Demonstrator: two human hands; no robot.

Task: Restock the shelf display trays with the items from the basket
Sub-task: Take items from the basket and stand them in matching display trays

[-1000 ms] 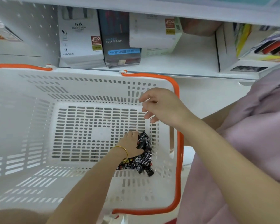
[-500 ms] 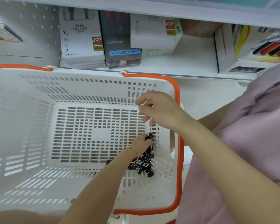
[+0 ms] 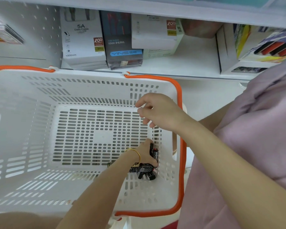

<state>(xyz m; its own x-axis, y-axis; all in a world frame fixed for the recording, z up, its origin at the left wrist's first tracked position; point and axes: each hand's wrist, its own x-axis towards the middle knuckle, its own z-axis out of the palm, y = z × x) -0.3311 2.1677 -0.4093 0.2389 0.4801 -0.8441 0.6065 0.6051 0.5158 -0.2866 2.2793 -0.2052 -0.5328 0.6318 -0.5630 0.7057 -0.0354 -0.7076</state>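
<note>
Head view, white basket (image 3: 89,96) w/ black items (image 3: 144,171), L hand (image 3: 144,153) gripping some

A white metal shelf board (image 3: 196,63) runs across the upper part of the view under bright, even light, with the white front edge of a higher shelf (image 3: 139,7) above it. At the left stands a white perforated metal back panel (image 3: 40,30). On the board lean a white cardboard box printed "5A Data Cable" (image 3: 82,38), a dark grey box with a blue band (image 3: 120,42) just beside it, and a white and pale green box (image 3: 155,38). Well to the right sits a white cardboard display carton (image 3: 226,52).
</note>
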